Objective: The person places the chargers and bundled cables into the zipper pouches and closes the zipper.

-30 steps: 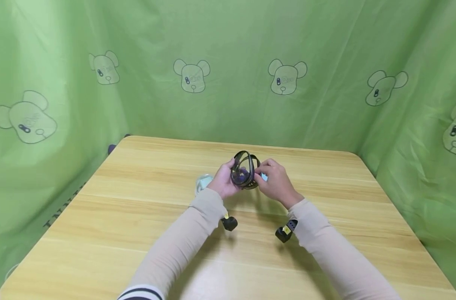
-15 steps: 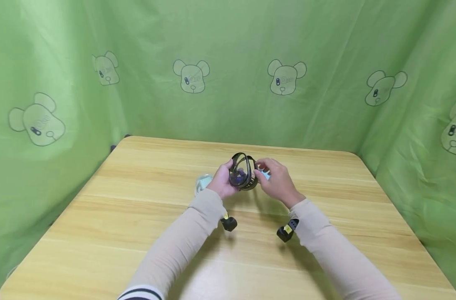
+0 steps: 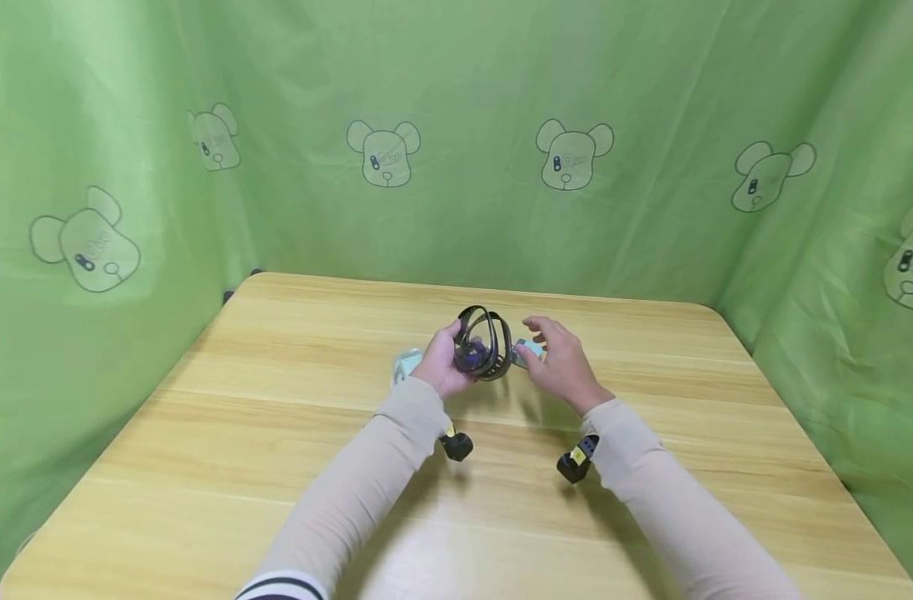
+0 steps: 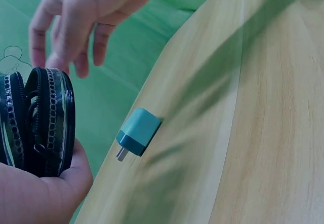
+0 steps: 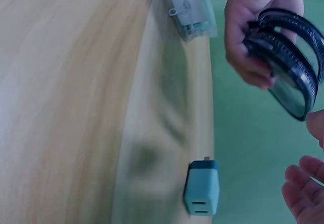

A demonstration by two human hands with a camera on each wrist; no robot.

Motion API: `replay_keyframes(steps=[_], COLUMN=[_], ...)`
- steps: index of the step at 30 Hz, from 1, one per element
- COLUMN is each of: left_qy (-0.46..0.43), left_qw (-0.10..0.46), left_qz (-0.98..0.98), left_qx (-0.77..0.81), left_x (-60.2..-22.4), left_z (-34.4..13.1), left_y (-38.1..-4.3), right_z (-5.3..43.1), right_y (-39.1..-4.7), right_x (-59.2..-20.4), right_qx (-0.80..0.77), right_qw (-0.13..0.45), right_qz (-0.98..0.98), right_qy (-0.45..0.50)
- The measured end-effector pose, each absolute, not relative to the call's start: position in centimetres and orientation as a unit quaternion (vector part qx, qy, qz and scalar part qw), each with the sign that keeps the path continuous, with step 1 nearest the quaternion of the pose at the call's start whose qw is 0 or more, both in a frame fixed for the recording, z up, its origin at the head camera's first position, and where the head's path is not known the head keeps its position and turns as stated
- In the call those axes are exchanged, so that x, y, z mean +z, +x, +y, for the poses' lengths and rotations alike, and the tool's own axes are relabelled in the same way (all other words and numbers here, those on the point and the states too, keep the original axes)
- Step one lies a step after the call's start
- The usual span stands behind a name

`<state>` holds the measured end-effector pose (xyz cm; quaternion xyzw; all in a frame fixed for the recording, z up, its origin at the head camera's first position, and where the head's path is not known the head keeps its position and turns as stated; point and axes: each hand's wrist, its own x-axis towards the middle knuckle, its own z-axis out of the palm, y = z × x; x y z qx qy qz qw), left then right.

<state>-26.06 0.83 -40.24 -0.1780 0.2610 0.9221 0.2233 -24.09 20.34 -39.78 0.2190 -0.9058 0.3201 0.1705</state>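
A round black-rimmed pouch with see-through sides (image 3: 506, 343) is in my left hand (image 3: 440, 367), whose thumb and fingers grip it from the left. Its two zippered halves (image 4: 52, 117) stand parted, and something purple shows through the clear side in the head view. Just to the right is my right hand (image 3: 565, 364), fingers loosely bent and spread, holding nothing. One of its fingertips lies at or very near the pouch's rim in the left wrist view; contact is unclear. Behind that hand, a light-blue plug-in charger (image 5: 202, 189) with two ports and metal prongs lies on the table.
Left of my left hand lies a clear bag (image 5: 190, 8) with something pale blue inside. The wooden table (image 3: 276, 433) has rounded far corners. Green curtains (image 3: 471, 233) with bear-head prints hang behind it and at both sides.
My right hand has let go of the pouch's rim and shifted slightly right, its fingers spreading. The pouch has moved a little left with my left hand. More of the charger shows.
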Motion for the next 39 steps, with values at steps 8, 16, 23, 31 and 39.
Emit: replay_keyframes(steps=[8,16,23,31,39], left_qy=[-0.181,-0.184,-0.179,-0.180,-0.179], left_qw=[0.226,0.229,0.230,0.229,0.228], left_qz=[0.265,0.270,0.273,0.275,0.287], left_qx=[0.920,0.917,0.917,0.916,0.913], left_x=[-40.2,-40.2,-40.3,-40.4,-40.4], left_z=[0.8,0.9,0.9,0.8,0.8], left_y=[-26.2,-26.2,-26.2,-26.1,-26.1], right_z=[21.3,21.7,21.9,22.0,21.9], right_y=[-24.6,-25.1,-26.2,-26.7,-26.8], right_x=[-40.9,-41.8,-42.7,-43.1,-43.4], right_qx=[0.306,0.292,0.270,0.261,0.226], right_qw=[0.101,0.055,0.043,0.010,-0.017], right_qz=[-0.932,-0.945,-0.952,-0.955,-0.963], right_qy=[0.164,0.138,0.139,0.137,0.142])
